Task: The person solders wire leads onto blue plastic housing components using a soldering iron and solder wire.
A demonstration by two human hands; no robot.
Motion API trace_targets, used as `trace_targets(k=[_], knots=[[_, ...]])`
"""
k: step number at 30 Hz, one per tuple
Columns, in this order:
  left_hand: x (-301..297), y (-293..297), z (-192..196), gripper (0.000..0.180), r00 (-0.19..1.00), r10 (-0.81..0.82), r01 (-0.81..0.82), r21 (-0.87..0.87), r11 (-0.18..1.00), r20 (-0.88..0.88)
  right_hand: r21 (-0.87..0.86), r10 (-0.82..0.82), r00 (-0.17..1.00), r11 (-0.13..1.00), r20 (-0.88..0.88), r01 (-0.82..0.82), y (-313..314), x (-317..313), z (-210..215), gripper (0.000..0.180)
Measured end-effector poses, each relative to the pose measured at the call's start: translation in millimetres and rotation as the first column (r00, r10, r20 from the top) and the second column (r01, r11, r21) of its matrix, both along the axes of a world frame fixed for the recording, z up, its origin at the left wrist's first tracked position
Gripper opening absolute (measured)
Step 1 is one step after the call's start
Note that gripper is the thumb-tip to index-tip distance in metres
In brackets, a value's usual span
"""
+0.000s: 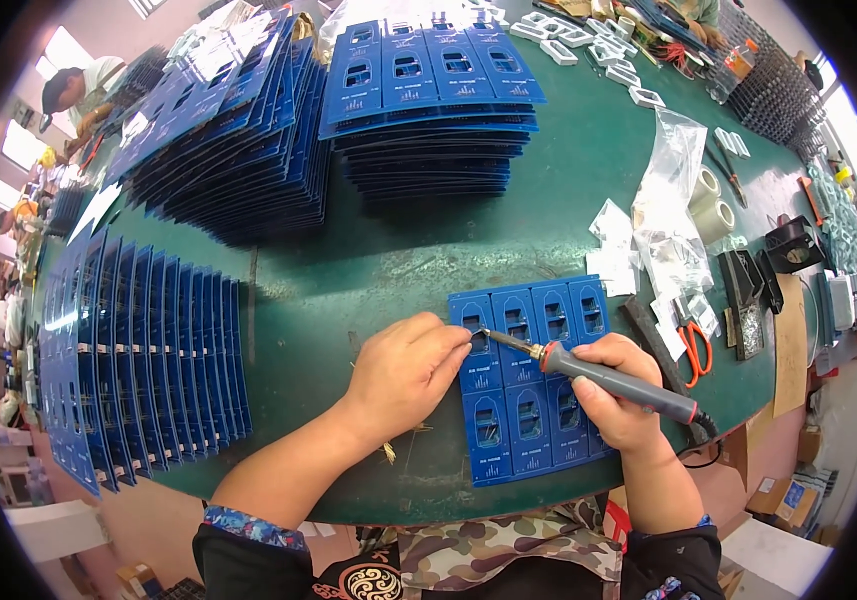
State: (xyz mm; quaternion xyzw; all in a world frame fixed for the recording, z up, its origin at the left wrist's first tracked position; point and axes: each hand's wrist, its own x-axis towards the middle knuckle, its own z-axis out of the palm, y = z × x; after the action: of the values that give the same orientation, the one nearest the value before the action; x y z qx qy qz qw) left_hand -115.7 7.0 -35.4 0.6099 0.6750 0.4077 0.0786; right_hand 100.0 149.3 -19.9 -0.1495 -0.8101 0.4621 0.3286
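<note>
A blue circuit board panel (535,385) lies flat on the green table in front of me, divided into several like sections with cut-outs. My right hand (620,392) is closed round the grey handle of a soldering iron (608,380). Its metal tip points left and meets the panel's upper-left section. There, my left hand (410,365) has its fingers pinched together at the panel's left edge, close to the tip. Whatever those fingertips hold is too small to make out.
Tall stacks of blue panels (428,130) stand at the back, and a row of upright panels (148,360) at the left. On the right lie orange-handled scissors (693,352), a plastic bag (670,200), tape rolls (713,215) and a dark tray (745,310). A person (83,95) works at the far left.
</note>
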Motion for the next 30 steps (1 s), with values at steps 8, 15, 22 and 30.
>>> trace_targets(k=[8,15,22,30], knots=[[0,0,-1,0.01,1.0,0.005,-0.005,-0.005,1.0,-0.024,0.043,0.008,1.0,0.999,0.002,-0.008,0,-1,1,0.022],[2,0,-1,0.01,0.999,0.009,-0.009,-0.009,1.0,-0.033,0.037,0.005,1.0,0.999,0.008,-0.006,-2,-1,1,0.022],[3,-1,6,0.011,0.999,0.047,-0.048,0.047,0.998,0.024,-0.238,-0.143,0.986,0.964,-0.084,0.119,-7,7,-9,0.022],[1,-4,8,0.014,0.999,0.035,-0.038,0.101,0.994,0.027,-0.246,-0.169,0.982,0.959,-0.089,0.143,-4,10,-10,0.022]])
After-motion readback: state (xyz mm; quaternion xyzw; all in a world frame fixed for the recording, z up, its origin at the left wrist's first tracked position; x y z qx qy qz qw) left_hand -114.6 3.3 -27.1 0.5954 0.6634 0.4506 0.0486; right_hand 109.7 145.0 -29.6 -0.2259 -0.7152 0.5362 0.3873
